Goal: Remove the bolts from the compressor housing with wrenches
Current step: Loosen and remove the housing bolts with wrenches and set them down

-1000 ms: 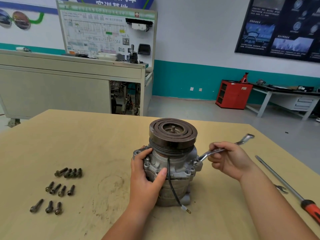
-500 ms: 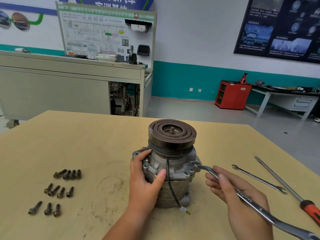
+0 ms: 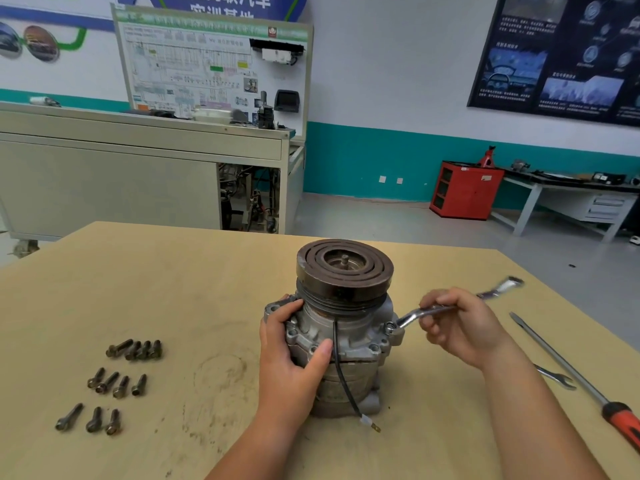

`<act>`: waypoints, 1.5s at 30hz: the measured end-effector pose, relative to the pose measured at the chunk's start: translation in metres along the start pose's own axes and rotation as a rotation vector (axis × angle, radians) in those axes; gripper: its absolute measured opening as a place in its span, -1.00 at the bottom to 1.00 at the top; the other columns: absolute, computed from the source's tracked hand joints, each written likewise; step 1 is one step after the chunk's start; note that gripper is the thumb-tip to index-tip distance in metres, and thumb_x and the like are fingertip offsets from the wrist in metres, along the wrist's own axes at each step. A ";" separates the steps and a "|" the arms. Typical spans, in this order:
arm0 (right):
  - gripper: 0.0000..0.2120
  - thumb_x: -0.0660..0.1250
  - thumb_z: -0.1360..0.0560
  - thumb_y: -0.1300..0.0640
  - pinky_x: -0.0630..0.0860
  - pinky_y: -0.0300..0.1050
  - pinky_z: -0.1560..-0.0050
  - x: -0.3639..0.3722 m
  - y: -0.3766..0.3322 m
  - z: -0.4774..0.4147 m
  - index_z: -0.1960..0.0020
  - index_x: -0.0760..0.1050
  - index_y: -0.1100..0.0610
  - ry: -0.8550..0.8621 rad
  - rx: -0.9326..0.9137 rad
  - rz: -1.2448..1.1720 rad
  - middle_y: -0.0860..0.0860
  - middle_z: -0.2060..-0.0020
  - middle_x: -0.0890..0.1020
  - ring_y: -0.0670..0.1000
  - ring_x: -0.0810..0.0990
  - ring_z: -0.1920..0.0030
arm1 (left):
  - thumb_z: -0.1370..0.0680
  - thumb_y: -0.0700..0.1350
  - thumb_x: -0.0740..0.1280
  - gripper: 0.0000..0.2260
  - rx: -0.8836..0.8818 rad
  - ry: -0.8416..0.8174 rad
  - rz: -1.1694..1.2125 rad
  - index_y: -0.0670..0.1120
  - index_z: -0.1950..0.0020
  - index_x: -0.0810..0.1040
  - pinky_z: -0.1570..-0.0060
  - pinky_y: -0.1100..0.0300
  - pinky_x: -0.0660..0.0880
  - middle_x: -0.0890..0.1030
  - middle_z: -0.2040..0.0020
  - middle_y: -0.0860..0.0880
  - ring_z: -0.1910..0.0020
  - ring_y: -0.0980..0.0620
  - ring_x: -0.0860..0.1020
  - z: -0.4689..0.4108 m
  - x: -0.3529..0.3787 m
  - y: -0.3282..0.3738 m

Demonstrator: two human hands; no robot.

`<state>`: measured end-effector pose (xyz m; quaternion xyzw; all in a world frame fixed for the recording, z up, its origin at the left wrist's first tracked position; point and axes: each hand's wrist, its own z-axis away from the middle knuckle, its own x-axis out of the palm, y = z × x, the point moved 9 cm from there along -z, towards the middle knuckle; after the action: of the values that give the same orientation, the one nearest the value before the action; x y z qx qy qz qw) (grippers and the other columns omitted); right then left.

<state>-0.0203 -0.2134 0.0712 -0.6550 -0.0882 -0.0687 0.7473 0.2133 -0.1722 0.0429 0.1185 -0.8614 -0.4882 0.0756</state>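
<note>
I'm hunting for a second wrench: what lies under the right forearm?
The forked end of an open-end wrench pokes out on the table, beside the screwdriver. Its shaft and other end are covered by the forearm.

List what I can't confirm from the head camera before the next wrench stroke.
Head view throughout.
The bolt in the wrench ring: covered by the ring.
The wrench's far end: motion-blurred, size mark unreadable.
The compressor housing, left flank: behind the left hand.
The second wrench: mostly under the right forearm.
The screwdriver handle: cut by the right edge.
</note>
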 end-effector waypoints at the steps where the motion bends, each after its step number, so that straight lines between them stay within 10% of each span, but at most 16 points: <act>1: -0.70 0.09 -0.25 0.19 0.26 -0.35 0.60 0.003 0.001 -0.009 0.53 0.54 0.16 -0.033 0.021 -0.009 0.10 0.62 0.45 -0.05 0.37 0.62 | -0.28 0.17 0.30 -0.54 0.003 0.002 0.002 0.23 -0.17 0.36 -0.11 0.47 0.35 0.45 -0.20 0.12 -0.19 0.23 0.46 0.000 0.000 0.000; 6: -0.85 0.45 -0.04 0.10 0.31 -0.30 0.59 0.000 -0.005 -0.007 0.42 0.57 0.12 -0.119 -0.102 -0.261 0.02 0.56 0.44 -0.09 0.39 0.56 | -0.29 0.16 0.31 -0.54 0.011 0.003 0.003 0.22 -0.18 0.37 -0.09 0.50 0.33 0.44 -0.21 0.12 -0.19 0.26 0.45 0.000 0.000 0.000; 9: -0.85 0.29 -0.37 0.12 0.25 -0.32 0.59 -0.033 0.004 0.015 0.29 0.63 0.04 0.042 -0.224 -0.470 -0.03 0.49 0.46 -0.11 0.41 0.49 | -0.29 0.18 0.30 -0.55 0.005 0.002 -0.002 0.23 -0.17 0.37 -0.08 0.51 0.34 0.45 -0.22 0.09 -0.18 0.26 0.46 0.000 0.000 -0.001; 16: -0.72 0.18 -0.54 0.33 0.43 -0.40 0.44 -0.030 0.029 0.080 0.07 0.66 0.12 0.258 -0.376 -0.072 0.08 0.19 0.71 -0.07 0.68 0.19 | -0.29 0.19 0.30 -0.55 0.003 -0.003 -0.015 0.24 -0.16 0.37 -0.11 0.42 0.37 0.47 -0.20 0.05 -0.19 0.17 0.47 0.001 -0.001 -0.002; 29: -0.69 0.25 -0.52 0.32 0.47 -0.36 0.43 0.019 -0.002 0.099 0.15 0.65 -0.03 0.276 -0.599 0.366 -0.04 0.28 0.71 -0.14 0.66 0.26 | -0.28 0.19 0.30 -0.55 0.006 -0.001 -0.005 0.23 -0.16 0.37 -0.11 0.48 0.36 0.46 -0.22 0.04 -0.20 0.16 0.47 0.000 0.000 -0.001; 38: -0.77 0.17 -0.19 0.16 0.26 -0.30 0.60 0.006 -0.003 -0.004 0.52 0.55 0.17 -0.089 -0.015 -0.008 0.12 0.60 0.48 -0.03 0.40 0.59 | -0.28 0.18 0.29 -0.55 -0.003 -0.003 -0.004 0.24 -0.16 0.37 -0.07 0.52 0.34 0.45 -0.21 0.10 -0.17 0.26 0.46 0.000 -0.001 -0.001; 45: -0.67 0.58 0.13 0.05 0.32 -0.34 0.57 -0.011 0.001 0.017 0.42 0.58 0.08 -0.092 -0.214 -0.452 0.01 0.55 0.49 -0.07 0.43 0.54 | -0.29 0.19 0.29 -0.55 -0.006 -0.007 -0.006 0.25 -0.16 0.36 -0.04 0.53 0.34 0.46 -0.20 0.09 -0.14 0.29 0.46 0.000 0.001 0.000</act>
<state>-0.0317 -0.1964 0.0702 -0.6965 -0.2585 -0.2130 0.6346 0.2126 -0.1727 0.0428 0.1193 -0.8599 -0.4912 0.0715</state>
